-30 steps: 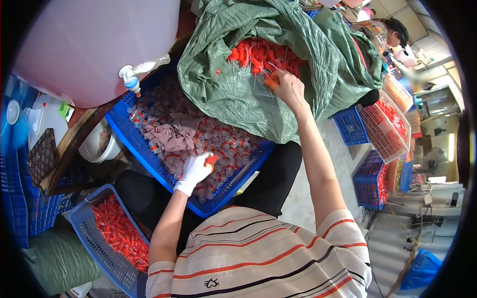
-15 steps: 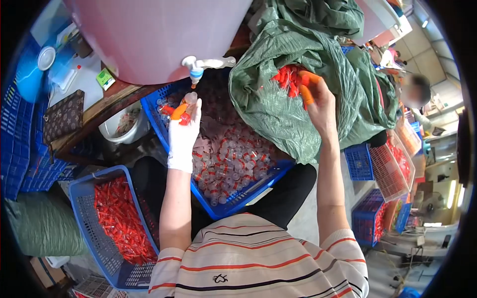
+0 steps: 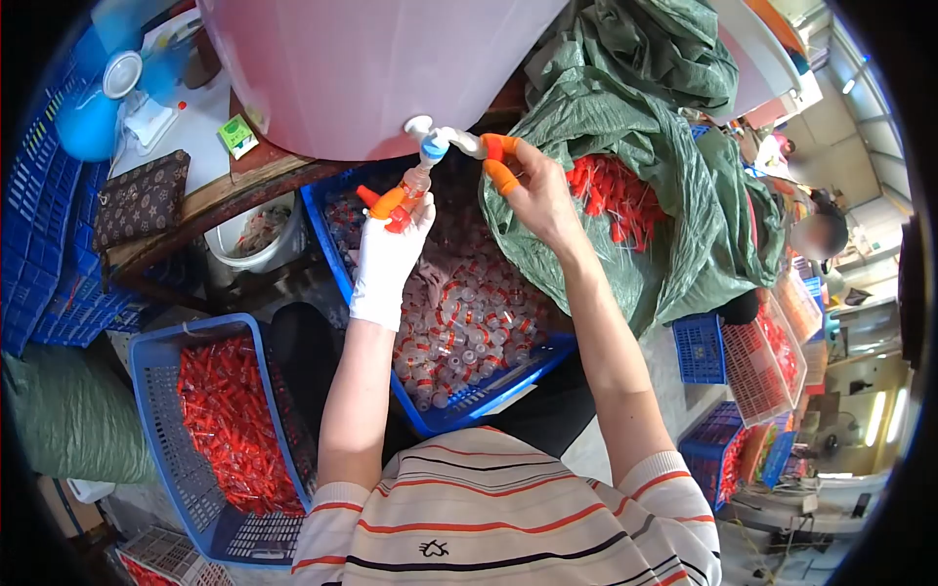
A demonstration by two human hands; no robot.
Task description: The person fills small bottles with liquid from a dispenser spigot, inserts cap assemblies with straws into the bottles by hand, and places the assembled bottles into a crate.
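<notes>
My left hand (image 3: 391,239), in a white glove with an orange finger cover, is closed around a small clear bottle (image 3: 417,182). It holds the bottle upright under the spout of a tap (image 3: 434,148), and red caps (image 3: 396,220) are also tucked in its fingers. My right hand (image 3: 537,190), with orange covers on thumb and finger, is at the tap's lever (image 3: 467,144). A red cap (image 3: 495,148) shows at its fingertips. The tap is fixed low on a large pinkish tub (image 3: 371,68). Below, a blue basket (image 3: 459,405) holds many small clear bottles with red bands.
At right, a green woven bag (image 3: 547,259) lies open with red caps (image 3: 616,195) inside. A blue basket (image 3: 147,391) of red-capped pieces stands at lower left. A wooden table (image 3: 210,200) carries a brown pouch (image 3: 144,200). A white bucket (image 3: 256,259) sits beneath it.
My right hand has left the green bag and moved left to the tap's lever with a red cap. My left hand has raised the bottle against the spout. The view has shifted slightly.
</notes>
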